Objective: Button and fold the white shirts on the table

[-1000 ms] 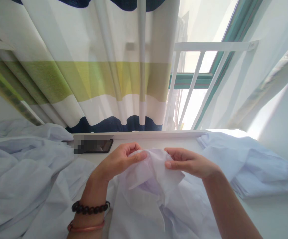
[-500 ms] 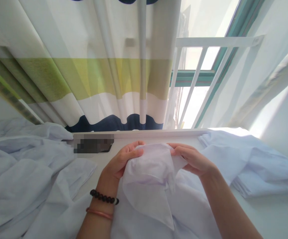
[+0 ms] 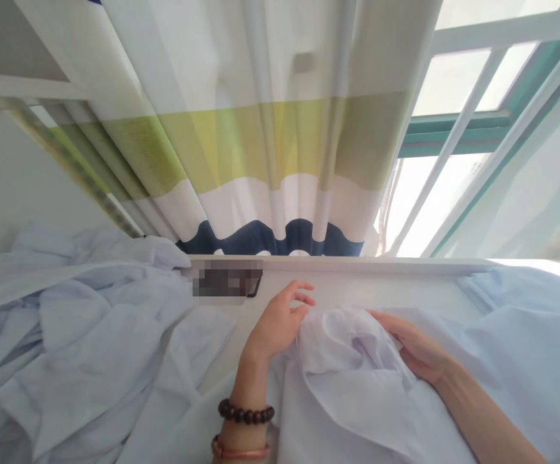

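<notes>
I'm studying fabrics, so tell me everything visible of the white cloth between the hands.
The white cloth looks thin, with faint lilac shadows. Its upper part is bunched into a loose, creased mound; below, it spreads past the picture's bottom edge. The right hand touches its right side; the left hand is at its upper left, contact unclear.

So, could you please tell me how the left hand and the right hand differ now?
The left hand is open, its curved fingers plainly visible; the right hand lies along the right edge of the white cloth, its fingers only partly visible.

The left hand has a dark bead bracelet and a thin reddish bracelet at its wrist; the right hand shows none.

Both are bare and beside the cloth.
</notes>
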`<control>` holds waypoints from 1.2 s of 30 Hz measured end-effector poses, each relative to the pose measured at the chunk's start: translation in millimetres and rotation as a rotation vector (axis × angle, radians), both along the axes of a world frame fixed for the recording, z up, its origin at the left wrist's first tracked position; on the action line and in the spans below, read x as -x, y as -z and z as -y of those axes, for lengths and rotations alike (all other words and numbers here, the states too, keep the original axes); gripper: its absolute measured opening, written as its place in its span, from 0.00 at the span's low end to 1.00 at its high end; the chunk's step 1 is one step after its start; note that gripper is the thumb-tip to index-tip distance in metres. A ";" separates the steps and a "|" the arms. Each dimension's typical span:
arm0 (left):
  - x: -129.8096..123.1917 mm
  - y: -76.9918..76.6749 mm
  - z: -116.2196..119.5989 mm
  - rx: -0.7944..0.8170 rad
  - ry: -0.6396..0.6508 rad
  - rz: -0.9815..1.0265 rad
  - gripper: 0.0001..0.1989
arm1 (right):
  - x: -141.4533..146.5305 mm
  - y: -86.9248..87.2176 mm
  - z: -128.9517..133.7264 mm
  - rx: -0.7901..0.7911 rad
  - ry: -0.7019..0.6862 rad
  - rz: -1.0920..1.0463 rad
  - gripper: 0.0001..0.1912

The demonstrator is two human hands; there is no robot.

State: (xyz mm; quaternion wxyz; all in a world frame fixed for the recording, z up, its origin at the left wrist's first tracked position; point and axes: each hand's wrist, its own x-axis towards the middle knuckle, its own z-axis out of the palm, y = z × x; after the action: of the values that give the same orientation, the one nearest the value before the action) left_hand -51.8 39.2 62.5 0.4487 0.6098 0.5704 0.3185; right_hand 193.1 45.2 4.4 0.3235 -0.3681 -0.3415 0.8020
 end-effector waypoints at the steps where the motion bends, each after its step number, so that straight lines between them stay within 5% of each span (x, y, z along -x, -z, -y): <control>1: 1.0 0.0 0.0 -0.010 0.000 0.002 0.18 | 0.0 -0.3 0.5 0.003 -0.003 0.013 0.14; 5: 1.6 -8.4 1.8 -0.088 -0.007 -0.050 0.14 | -0.7 -9.9 2.2 -0.041 -0.065 0.041 0.16; 9: -1.8 -30.1 7.6 -0.218 -0.040 -0.122 0.12 | -6.0 -38.8 -4.3 -0.134 -0.162 0.076 0.15; 15: -17.9 -51.5 19.6 -0.250 0.148 -0.117 0.12 | -5.4 -79.8 -5.5 -0.338 -0.039 0.128 0.14; 22: -34.5 -46.1 22.4 -0.252 0.302 -0.212 0.11 | -3.5 -75.2 12.9 -0.383 -0.030 0.157 0.19; 28: -27.7 -49.9 21.9 -0.368 0.162 -0.314 0.02 | -23.0 -84.4 13.4 -0.441 0.013 0.238 0.21; 32: -22.5 -55.2 21.4 -0.460 0.032 -0.349 0.05 | -36.7 -83.4 13.9 -0.405 -0.193 0.246 0.28; 36: -25.1 -56.7 22.2 -0.492 0.017 -0.375 0.08 | -36.9 -82.7 15.2 -0.474 -0.394 0.263 0.19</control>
State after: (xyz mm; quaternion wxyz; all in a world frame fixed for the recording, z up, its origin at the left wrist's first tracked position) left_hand -26.7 17.0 119.2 0.1772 0.7529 0.5440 0.3251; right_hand 230.0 30.0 87.1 0.1921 -0.3098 -0.6219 0.6931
